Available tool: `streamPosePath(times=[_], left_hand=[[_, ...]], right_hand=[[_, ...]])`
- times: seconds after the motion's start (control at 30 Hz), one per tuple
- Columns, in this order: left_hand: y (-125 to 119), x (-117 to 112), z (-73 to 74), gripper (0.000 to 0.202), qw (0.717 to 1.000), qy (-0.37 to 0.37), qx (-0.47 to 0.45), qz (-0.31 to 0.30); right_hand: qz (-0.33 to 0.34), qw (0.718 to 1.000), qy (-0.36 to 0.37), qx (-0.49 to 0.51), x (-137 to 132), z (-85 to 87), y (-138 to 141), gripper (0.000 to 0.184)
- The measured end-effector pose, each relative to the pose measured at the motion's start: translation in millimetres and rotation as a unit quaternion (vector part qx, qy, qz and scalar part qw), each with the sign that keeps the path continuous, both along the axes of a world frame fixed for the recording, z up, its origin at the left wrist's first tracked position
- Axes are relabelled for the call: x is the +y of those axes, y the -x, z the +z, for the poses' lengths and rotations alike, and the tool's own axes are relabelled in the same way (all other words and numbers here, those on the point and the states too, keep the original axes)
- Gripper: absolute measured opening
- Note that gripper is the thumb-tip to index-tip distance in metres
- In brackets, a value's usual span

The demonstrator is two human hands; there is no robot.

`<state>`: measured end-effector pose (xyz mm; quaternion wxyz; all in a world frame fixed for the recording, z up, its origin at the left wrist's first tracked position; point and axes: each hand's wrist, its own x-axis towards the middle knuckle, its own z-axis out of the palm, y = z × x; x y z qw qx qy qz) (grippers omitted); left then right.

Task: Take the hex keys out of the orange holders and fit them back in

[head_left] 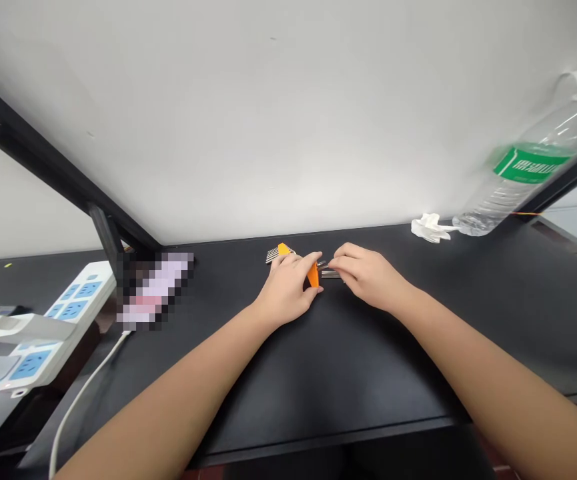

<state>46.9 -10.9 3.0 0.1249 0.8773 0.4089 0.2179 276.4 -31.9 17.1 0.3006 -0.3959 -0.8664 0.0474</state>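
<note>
Left hand: the left hand [288, 290] is clamped on an orange holder [313, 275], its thumb and index finger on either side of the orange end that shows.
Right hand: fingers of the right hand [371, 277] are bunched, tips at thin metal rods [330, 274] just beside the holder; I cannot tell whether they pinch one.
Between the hands: a small gap, with the rods lying across it.
Orange holder: on the black worktop [318, 387], near its back edge, mostly covered by the left hand; a row of silver prongs [272, 255] shows past the knuckles at its far left end.
Back: a pale wall [288, 120] stands behind the worktop.
Right side: a clear bottle with a green label [533, 160] is by the wall, a crumpled white tissue [431, 228] near its base.
Left side: a pixelated rectangular item [155, 287] lies with a white cable [99, 366] at its near end; farther left, a white power strip [75, 300] has blue sockets and plugs in it.
</note>
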Motion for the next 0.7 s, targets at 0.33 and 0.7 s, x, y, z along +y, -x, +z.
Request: streamPosePath(times=[0.33, 0.7], left_hand=[[-3, -5, 5.2, 0.059, 1.0, -0.007, -0.007, -0.028], [-1, -3, 2.4, 0.064, 0.999, -0.004, -0.026, -0.025]], right_hand=[[0.019, 0.992, 0.095, 0.076, 0, -5.6, 9, 0.022], [-0.007, 0.99, 0.103, 0.093, 7, -6.3, 0, 0.016]])
